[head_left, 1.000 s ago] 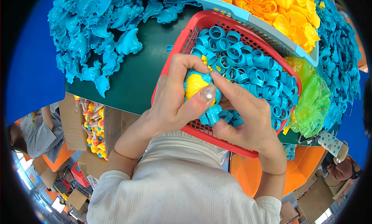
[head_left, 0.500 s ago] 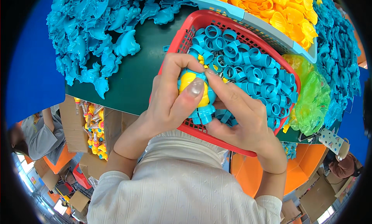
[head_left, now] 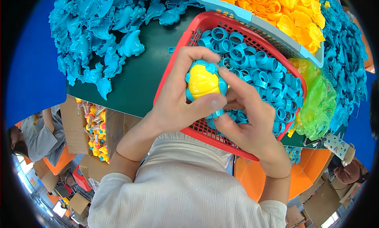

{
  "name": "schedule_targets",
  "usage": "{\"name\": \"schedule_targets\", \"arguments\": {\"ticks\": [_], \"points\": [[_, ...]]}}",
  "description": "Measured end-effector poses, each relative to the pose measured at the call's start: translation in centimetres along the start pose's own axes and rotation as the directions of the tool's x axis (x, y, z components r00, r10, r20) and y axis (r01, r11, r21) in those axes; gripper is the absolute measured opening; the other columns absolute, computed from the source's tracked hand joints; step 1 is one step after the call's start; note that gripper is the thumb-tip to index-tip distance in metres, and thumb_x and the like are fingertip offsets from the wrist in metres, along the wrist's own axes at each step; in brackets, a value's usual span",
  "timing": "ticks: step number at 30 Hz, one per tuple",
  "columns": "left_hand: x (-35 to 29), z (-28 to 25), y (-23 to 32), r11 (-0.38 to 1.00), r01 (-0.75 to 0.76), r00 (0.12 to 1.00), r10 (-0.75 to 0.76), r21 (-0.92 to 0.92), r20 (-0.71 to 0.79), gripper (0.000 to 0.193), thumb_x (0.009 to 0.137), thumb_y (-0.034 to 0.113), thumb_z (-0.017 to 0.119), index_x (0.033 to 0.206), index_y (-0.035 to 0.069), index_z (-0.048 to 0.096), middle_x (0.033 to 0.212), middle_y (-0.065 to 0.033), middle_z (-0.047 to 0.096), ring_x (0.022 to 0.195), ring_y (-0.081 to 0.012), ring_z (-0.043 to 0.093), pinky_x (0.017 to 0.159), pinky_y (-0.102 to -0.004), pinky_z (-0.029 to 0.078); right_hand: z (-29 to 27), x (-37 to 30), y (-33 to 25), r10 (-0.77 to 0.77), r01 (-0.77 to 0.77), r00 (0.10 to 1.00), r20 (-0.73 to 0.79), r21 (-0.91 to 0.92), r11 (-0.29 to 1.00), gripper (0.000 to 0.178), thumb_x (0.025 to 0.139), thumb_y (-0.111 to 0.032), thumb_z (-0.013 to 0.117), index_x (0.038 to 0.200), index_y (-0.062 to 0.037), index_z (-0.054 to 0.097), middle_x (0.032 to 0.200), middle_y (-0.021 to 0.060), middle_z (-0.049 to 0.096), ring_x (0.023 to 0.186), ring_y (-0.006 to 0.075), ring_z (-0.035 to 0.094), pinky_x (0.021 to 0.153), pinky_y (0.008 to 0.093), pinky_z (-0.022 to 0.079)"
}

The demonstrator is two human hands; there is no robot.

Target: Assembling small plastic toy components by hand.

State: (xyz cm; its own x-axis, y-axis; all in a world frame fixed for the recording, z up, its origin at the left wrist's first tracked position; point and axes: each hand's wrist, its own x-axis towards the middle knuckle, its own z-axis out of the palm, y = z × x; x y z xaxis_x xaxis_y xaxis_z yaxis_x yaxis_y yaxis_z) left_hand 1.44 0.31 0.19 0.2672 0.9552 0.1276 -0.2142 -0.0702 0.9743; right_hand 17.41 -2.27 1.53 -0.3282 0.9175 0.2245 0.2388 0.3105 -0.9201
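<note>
A rounded toy part (head_left: 202,81), a blue plastic shell with a ridged yellow panel, is held up in both hands over the near left part of a red basket (head_left: 221,146). My left hand (head_left: 169,95) wraps its left side, index finger along the top and thumb across the lower front. The fingers of my right hand (head_left: 252,123) curl about its right side, with the thumb by the blue stub at its lower end. My fingers partly cover its edges. Short blue plastic rings (head_left: 272,95) fill the basket behind and to the right.
Blue shell pieces (head_left: 90,34) lie heaped at far left, and another blue heap (head_left: 345,62) at right. A light blue basket (head_left: 284,35) of yellow pieces (head_left: 272,11) stands behind. A green plastic bag (head_left: 318,105) sits right; a cardboard box (head_left: 75,129) with toys stands lower left.
The toy part has turned and tipped, so its yellow panel now faces up more fully. My right fingers have moved from its top to its right side and lower end.
</note>
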Motion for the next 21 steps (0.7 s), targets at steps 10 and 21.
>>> {"name": "schedule_targets", "arguments": {"ticks": [10,21], "points": [[-0.7,-0.9,-0.2,0.986,0.038,0.995,-0.052,0.162,0.081,0.037,0.078,0.019,0.059,0.103,0.002,0.037,0.094,-0.0118,0.052,0.085,-0.0141,0.052,0.077,-0.0276,0.044,-0.9,-0.4,-0.4,0.005,-0.007,0.983,0.182,0.010,1.000,0.059,0.067,0.004,0.065,0.122,0.0037,0.042,0.103,0.0124,0.058,0.082,0.0187,0.064,0.074,0.0305,0.053],[-1.2,-0.1,-0.2,0.999,0.030,1.000,-0.030,0.032,-0.003,0.028,0.089,0.022,0.042,0.108,0.001,0.038,0.096,-0.0124,0.049,0.084,-0.0132,0.049,0.074,-0.0264,0.042,-0.3,-0.3,0.3,0.018,-0.047,0.987,0.158,0.184,0.982,0.057,0.073,0.000,0.068,0.122,0.0032,0.041,0.097,0.0134,0.059,0.077,0.0180,0.064,0.067,0.0291,0.054]]}}
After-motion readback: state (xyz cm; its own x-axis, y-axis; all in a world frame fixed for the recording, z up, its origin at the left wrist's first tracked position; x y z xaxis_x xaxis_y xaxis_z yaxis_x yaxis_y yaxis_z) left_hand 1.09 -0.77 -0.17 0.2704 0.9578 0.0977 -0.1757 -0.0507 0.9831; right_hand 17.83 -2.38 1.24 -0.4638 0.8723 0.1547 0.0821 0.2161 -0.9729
